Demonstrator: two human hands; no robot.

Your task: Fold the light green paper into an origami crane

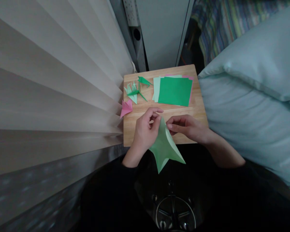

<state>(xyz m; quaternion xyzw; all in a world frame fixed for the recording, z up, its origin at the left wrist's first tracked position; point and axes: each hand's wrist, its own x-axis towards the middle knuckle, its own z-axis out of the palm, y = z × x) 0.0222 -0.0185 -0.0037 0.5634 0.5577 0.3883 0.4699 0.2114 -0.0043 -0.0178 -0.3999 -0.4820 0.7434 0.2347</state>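
Both my hands hold a partly folded light green paper [164, 147] over the near edge of a small wooden board [198, 109]. My left hand [145, 130] pinches the paper's upper left side with curled fingers. My right hand [186, 127] pinches its top point from the right. The paper's pointed flaps hang down toward my lap.
A stack of square sheets [175, 91], dark green on top with light green and pink below, lies at the board's far right. Folded green paper figures [135, 91] and a pink one [126, 108] sit at the left edge. Window blinds [50, 96] stand left, a pale pillow [253, 96] right.
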